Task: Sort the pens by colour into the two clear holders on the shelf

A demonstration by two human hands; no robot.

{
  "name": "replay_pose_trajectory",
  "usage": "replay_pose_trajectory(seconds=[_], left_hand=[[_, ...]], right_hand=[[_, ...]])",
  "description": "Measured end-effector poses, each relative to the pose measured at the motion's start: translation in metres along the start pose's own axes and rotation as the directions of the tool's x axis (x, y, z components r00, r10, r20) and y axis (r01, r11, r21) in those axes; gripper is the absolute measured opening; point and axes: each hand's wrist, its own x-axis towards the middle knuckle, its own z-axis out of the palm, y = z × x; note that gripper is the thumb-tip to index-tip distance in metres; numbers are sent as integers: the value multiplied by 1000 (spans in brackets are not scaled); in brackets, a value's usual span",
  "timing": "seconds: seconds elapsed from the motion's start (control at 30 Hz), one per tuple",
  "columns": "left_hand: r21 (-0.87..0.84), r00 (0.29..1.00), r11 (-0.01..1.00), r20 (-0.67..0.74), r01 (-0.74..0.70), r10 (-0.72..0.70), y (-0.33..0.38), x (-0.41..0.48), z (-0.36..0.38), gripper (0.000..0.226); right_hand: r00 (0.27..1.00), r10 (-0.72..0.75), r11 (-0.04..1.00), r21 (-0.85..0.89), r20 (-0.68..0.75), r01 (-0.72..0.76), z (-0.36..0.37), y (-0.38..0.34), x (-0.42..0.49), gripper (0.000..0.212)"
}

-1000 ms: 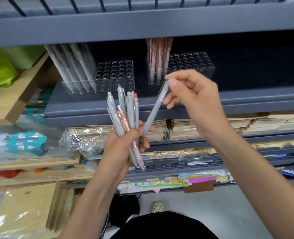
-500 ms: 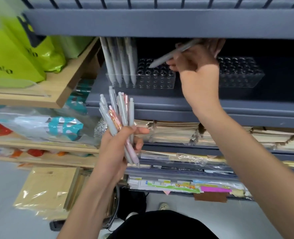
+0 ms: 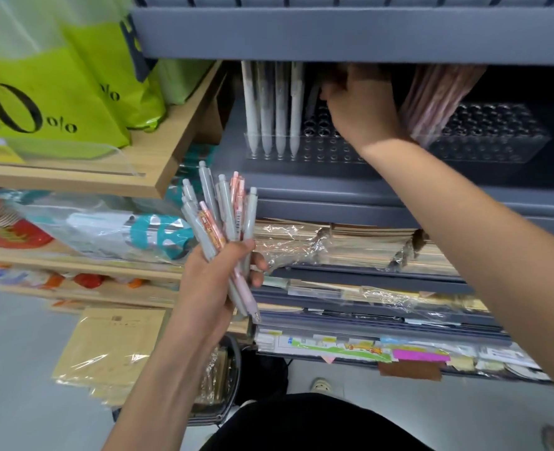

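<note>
Head view looks at a dark grey metal shelf (image 3: 301, 190) with two clear plastic holders full of round holes. The left clear holder (image 3: 321, 151) has four pale grey pens (image 3: 270, 105) standing in a row at its left end. The right clear holder (image 3: 496, 138) has pink pens (image 3: 431, 99) leaning in its left end. The right hand (image 3: 360, 105) reaches in over the left clear holder with its fingers curled. One more grey pen (image 3: 312, 99) stands just beside the fingertips, next to the four. I cannot tell if the fingers pinch it. The left hand (image 3: 217, 281) is lower, in front of the shelf, well apart from the right hand. It grips a mixed bunch of grey and pink pens (image 3: 223, 216), tops up, spread like a fan. To the left, bright green paper bags (image 3: 57, 92) sit on a wooden shelf (image 3: 171, 157).
</note>
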Motion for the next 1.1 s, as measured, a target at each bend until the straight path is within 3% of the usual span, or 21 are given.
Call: replay_pose_trajectory(seconds=[0.27, 0.33, 0.47, 0.57, 0.63, 0.87, 0.97, 1.03, 1.1], left_hand=[[8, 999, 1000, 41, 7, -8, 6, 4, -4, 38], [9, 999, 1000, 47, -6, 5, 5, 5, -2, 32], [2, 999, 1000, 38, -20, 20, 3, 8, 0, 25], [3, 999, 1000, 49, -20, 20, 0, 12, 6, 29], [8, 998, 1000, 54, -23, 23, -3, 14, 13, 23], [-1, 992, 998, 110, -59, 59, -10, 20, 35, 21], [-35, 991, 996, 105, -77, 81, -9, 25, 39, 14], [-27, 992, 996, 93, -87, 89, -9, 28, 39, 10], [-32, 992, 995, 88, -90, 93, -9, 30, 37, 7]], right_hand=[[996, 85, 996, 16, 37, -86, 3, 2, 4, 36], [992, 116, 993, 33, 40, -118, 0, 4, 2, 32], [991, 136, 958, 256, -23, -125, -13, -4, -19, 16], [975, 53, 891, 430, 215, -143, -25, -14, -64, 11], [925, -51, 904, 412, 377, -118, -27, -16, -90, 15], [891, -62, 879, 447, 450, -165, -33, -8, -101, 8], [918, -46, 754, 616, 394, -227, -46, -6, -91, 2], [969, 27, 656, 726, 248, -204, -52, -4, -80, 9], [990, 108, 644, 753, 86, -135, -55, 0, -70, 11]])
